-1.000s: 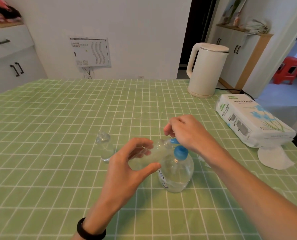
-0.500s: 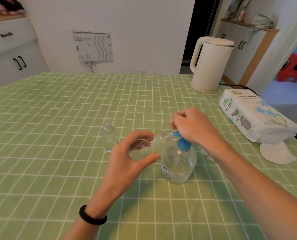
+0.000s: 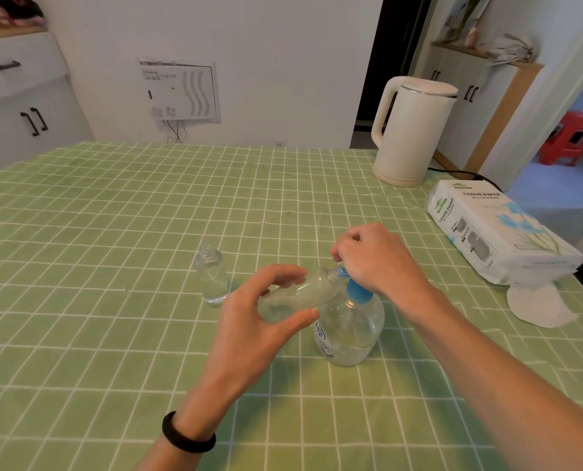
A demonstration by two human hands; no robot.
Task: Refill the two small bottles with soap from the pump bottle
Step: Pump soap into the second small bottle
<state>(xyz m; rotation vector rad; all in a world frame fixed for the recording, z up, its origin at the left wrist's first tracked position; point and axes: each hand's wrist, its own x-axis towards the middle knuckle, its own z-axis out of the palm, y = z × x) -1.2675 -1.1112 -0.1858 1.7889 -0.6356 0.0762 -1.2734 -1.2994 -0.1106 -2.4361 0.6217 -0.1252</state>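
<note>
Green checked cloth covered the table (image 3: 113, 232) across most of the frame; white walls stood behind it, with a drawer cabinet (image 3: 18, 107) at the upper left and a white wall panel (image 3: 179, 90) at upper centre; a red stool (image 3: 572, 137) showed through a doorway at the far right.

At the upper right of the table stood a cream kettle (image 3: 412, 130), upright, handle to the left; below it, near the right edge, lay a tissue pack (image 3: 497, 232), with a round white pad (image 3: 538, 307) just beside its near end.

Near the centre stood the pump bottle (image 3: 351, 331), clear and upright, with a blue pump (image 3: 359, 294) on top. The right hand (image 3: 378, 260) sat over that pump, fingers curled down round its head; the spout pointed left.

The left hand (image 3: 262, 331), a black band (image 3: 188, 436) on its wrist, held the tilted bottle (image 3: 296, 294) between thumb below and fingers curled above; this small clear bottle lay almost level in the air, its mouth raised to the right and touching the spout; how full it was I could not tell.

Left of both hands the second bottle (image 3: 211, 280) stood upright on the cloth, uncapped, apart from the left hand's fingers; a little clear liquid seemed to lie at its bottom.
</note>
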